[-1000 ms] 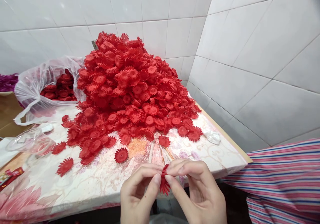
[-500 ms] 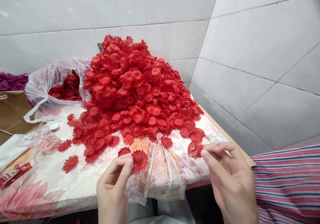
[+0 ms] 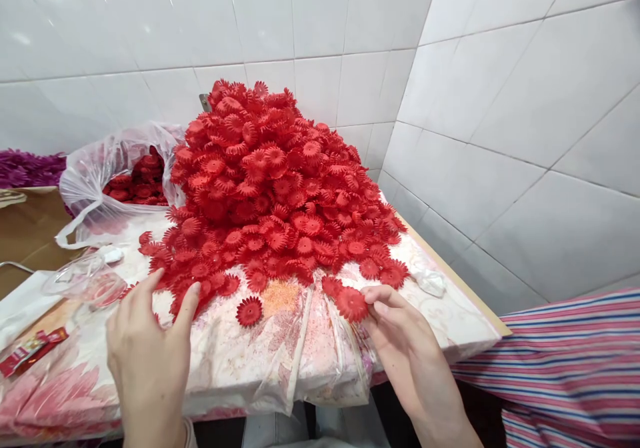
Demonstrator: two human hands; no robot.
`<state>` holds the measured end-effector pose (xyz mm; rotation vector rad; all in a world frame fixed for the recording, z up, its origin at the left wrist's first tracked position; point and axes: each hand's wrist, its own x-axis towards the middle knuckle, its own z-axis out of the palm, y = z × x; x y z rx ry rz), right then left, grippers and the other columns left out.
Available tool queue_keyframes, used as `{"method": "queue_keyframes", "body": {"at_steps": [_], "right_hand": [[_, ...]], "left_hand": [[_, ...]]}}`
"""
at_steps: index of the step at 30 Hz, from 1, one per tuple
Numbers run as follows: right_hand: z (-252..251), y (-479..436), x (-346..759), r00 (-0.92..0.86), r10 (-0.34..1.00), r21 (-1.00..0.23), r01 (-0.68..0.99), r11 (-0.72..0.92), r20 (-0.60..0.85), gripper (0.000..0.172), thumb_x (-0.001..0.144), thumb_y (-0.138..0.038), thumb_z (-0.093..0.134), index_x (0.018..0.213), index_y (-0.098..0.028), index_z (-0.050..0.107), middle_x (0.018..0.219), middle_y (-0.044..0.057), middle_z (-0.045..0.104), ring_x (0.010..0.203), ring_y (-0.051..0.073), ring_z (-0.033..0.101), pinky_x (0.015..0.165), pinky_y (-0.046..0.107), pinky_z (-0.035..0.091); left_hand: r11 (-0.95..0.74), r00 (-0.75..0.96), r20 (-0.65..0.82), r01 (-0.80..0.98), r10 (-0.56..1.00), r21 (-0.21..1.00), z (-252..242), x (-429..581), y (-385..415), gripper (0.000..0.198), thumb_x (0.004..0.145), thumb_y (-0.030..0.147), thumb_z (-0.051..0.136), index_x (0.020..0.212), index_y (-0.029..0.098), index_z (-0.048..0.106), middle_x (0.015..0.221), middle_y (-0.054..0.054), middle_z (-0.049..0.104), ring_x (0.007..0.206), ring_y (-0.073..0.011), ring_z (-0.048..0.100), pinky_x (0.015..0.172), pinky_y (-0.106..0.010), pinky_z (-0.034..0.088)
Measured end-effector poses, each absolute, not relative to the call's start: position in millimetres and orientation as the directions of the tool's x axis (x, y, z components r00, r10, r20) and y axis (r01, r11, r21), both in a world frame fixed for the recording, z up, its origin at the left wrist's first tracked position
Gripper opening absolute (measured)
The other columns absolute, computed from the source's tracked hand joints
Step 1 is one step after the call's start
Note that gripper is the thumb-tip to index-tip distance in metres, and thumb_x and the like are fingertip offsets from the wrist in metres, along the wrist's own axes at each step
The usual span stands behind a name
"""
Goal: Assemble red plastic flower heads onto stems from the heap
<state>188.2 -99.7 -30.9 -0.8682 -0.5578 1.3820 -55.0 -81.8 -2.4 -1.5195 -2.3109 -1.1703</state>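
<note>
Pinched between the thumb and fingers of my right hand [image 3: 407, 348] is a red artificial flower piece [image 3: 351, 304] with a fringed, petal-like rim, held just above the table's front part. My left hand [image 3: 147, 341] is open, thumb and fingers apart, over the table's left side by the lower edge of the pile; it partly hides a few loose pieces there. Between my hands, a single red flower piece [image 3: 249, 311] lies on the floral table cover. Behind them rises a tall pile of red flower pieces [image 3: 280, 188].
A clear plastic bag [image 3: 85, 175] with darker red pieces stands left of the pile, beside a brown box [image 3: 35, 228] and purple flowers [image 3: 30, 168]. A red wrapper [image 3: 33, 351] lies front left. Tiled walls stand behind and right; striped fabric [image 3: 565, 361] hangs at right.
My left hand has let go of its flower piece, opened and moved left. The right hand has moved left toward the middle, carrying its piece.
</note>
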Motion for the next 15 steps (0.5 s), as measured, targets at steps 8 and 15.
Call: {"method": "queue_keyframes", "body": {"at_steps": [8, 15], "right_hand": [[-37, -83, 202, 0.426, 0.762, -0.860, 0.384, 0.336, 0.488, 0.023, 0.080, -0.029, 0.062, 0.101, -0.020, 0.063, 0.116, 0.011, 0.056, 0.113, 0.027, 0.053, 0.093, 0.042, 0.045], [-45, -90, 199, 0.311, 0.593, -0.606, 0.689, 0.398, 0.743, 0.013, 0.086, -0.016, 0.054, 0.097, -0.018, 0.060, 0.109, 0.013, 0.060, 0.105, 0.026, 0.058, 0.092, 0.043, 0.045]], "left_hand": [[-0.197, -0.029, 0.592, 0.929, 0.805, 0.312, -41, -49, -98, 0.035, 0.090, 0.045, 0.043, 0.094, 0.022, 0.069, 0.099, -0.009, 0.071, 0.095, -0.0284, 0.064, 0.084, -0.043, 0.051], [-0.097, -0.143, 0.458, 0.882, 0.877, 0.461, -62, -38, -88, 0.036, 0.084, 0.046, 0.046, 0.092, 0.018, 0.067, 0.096, -0.013, 0.072, 0.095, -0.0313, 0.064, 0.084, -0.047, 0.051]]}}
